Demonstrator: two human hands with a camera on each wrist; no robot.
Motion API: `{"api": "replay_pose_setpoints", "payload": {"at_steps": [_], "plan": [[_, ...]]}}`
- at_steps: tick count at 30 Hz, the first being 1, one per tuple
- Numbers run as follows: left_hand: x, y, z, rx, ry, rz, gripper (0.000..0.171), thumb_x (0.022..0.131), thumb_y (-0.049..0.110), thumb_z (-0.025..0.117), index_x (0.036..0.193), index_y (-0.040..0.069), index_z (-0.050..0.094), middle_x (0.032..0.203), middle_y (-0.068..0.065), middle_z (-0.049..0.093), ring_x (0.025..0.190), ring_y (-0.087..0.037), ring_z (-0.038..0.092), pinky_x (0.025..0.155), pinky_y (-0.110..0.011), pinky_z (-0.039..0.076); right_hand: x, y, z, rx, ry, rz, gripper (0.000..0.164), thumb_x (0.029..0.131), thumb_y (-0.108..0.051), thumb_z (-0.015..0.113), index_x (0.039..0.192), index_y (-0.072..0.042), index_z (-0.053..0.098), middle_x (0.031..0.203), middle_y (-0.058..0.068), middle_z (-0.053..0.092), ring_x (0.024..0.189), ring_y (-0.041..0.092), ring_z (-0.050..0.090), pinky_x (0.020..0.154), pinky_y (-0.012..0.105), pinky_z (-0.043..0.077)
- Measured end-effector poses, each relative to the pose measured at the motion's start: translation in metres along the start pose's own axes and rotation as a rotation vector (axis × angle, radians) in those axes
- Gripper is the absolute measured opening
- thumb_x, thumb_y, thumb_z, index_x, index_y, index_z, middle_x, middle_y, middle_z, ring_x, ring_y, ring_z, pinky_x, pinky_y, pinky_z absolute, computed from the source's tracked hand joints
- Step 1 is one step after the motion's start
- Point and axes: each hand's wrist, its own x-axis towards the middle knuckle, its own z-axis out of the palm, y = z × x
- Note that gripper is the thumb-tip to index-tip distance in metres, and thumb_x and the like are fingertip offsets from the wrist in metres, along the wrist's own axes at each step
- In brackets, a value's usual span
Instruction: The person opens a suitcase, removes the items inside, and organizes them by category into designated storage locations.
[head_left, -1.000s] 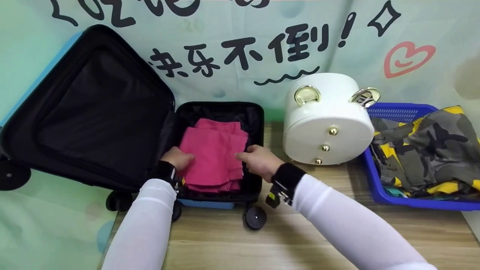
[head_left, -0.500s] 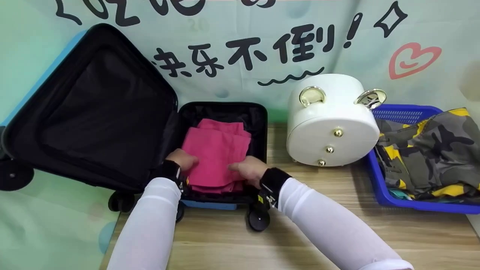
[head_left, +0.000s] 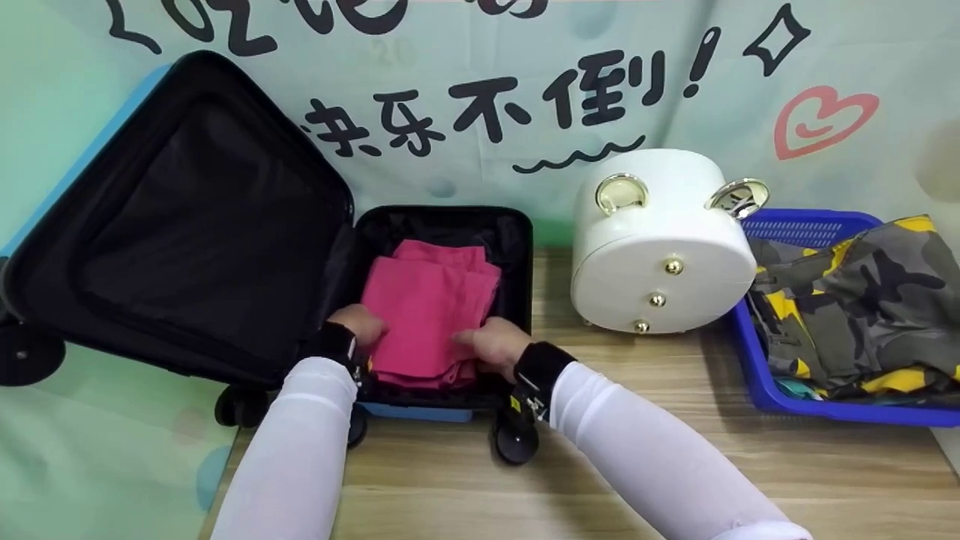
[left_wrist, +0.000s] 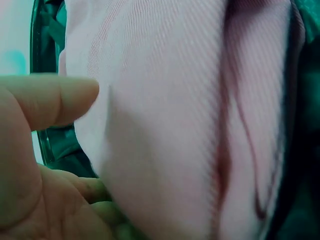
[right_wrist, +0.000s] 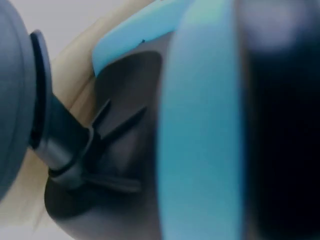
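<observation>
A folded pink garment of twill cloth lies in the black-lined lower half of a small suitcase. At its left edge, my left hand grips the stack, thumb on top. The left wrist view shows the fingers going under the garment, which looks pale there. My right hand holds the right edge, thumb over the cloth and other fingers hidden down inside the case. Only the suitcase's blue shell and a black wheel appear in the right wrist view.
The suitcase lid stands open to the left. Right of the case is a white round-sided box with gold ear-shaped parts and knobs. Beyond it, a blue basket holds camouflage clothing. A printed cloth backdrop hangs behind the wooden surface.
My right hand has moved left and slightly down, its thumb now further over the pink garment. The left hand stays at the left edge. The garment has barely moved.
</observation>
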Motion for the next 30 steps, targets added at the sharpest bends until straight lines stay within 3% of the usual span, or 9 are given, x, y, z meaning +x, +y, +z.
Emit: {"api": "replay_pose_setpoints", "payload": {"at_steps": [7, 13, 18, 23, 26, 30], "plan": [[-0.002, -0.001, 0.002, -0.089, 0.024, -0.023, 0.050, 0.088, 0.028, 0.055, 0.119, -0.011, 0.057, 0.120, -0.023, 0.056, 0.096, -0.029, 0.052, 0.088, -0.038, 0.042, 0.001, 0.003, 0.003, 0.049, -0.032, -0.001, 0.025, 0.090, -0.013, 0.065, 0.108, 0.003, 0.058, 0.095, 0.013, 0.067, 0.083, 0.024, 0.067, 0.076, 0.038, 0.054], [-0.002, 0.003, 0.003, -0.208, 0.082, -0.016, 0.063, 0.082, 0.021, 0.057, 0.132, -0.014, 0.038, 0.126, -0.024, 0.051, 0.103, -0.029, 0.049, 0.091, -0.038, 0.041, 0.003, 0.004, 0.004, 0.074, -0.030, -0.026, 0.025, 0.091, -0.006, 0.061, 0.112, 0.004, 0.053, 0.090, 0.012, 0.067, 0.081, 0.025, 0.068, 0.074, 0.039, 0.055], [-0.006, 0.007, 0.003, -0.270, 0.184, 0.042, 0.065, 0.078, 0.014, 0.057, 0.136, -0.007, 0.035, 0.126, -0.022, 0.053, 0.105, -0.031, 0.050, 0.092, -0.039, 0.041, 0.005, 0.006, 0.004, 0.100, -0.028, -0.031, 0.026, 0.090, -0.008, 0.063, 0.112, 0.005, 0.054, 0.090, 0.012, 0.067, 0.079, 0.024, 0.068, 0.073, 0.039, 0.055], [-0.016, 0.015, -0.001, -0.425, 0.264, 0.120, 0.056, 0.078, 0.008, 0.057, 0.130, 0.001, 0.040, 0.120, -0.016, 0.055, 0.104, -0.029, 0.050, 0.091, -0.040, 0.041, 0.004, 0.002, 0.002, 0.140, 0.030, -0.025, 0.023, 0.091, -0.017, 0.065, 0.103, 0.002, 0.059, 0.083, 0.010, 0.068, 0.072, 0.019, 0.067, 0.070, 0.036, 0.055], [-0.025, 0.021, -0.004, -0.547, 0.288, 0.183, 0.052, 0.079, 0.007, 0.059, 0.129, 0.004, 0.041, 0.115, -0.014, 0.055, 0.101, -0.028, 0.051, 0.088, -0.039, 0.042, 0.002, -0.003, -0.001, 0.248, 0.066, -0.037, 0.025, 0.091, -0.021, 0.066, 0.100, 0.002, 0.062, 0.077, 0.008, 0.068, 0.068, 0.018, 0.067, 0.068, 0.036, 0.055], [-0.037, 0.028, -0.007, -0.726, 0.292, 0.267, 0.049, 0.084, 0.006, 0.061, 0.129, 0.007, 0.042, 0.113, -0.014, 0.055, 0.097, -0.028, 0.054, 0.086, -0.037, 0.044, -0.001, -0.012, -0.005, 0.457, 0.024, -0.061, 0.029, 0.088, -0.017, 0.067, 0.107, 0.005, 0.063, 0.082, 0.009, 0.070, 0.075, 0.021, 0.068, 0.073, 0.039, 0.055]]}}
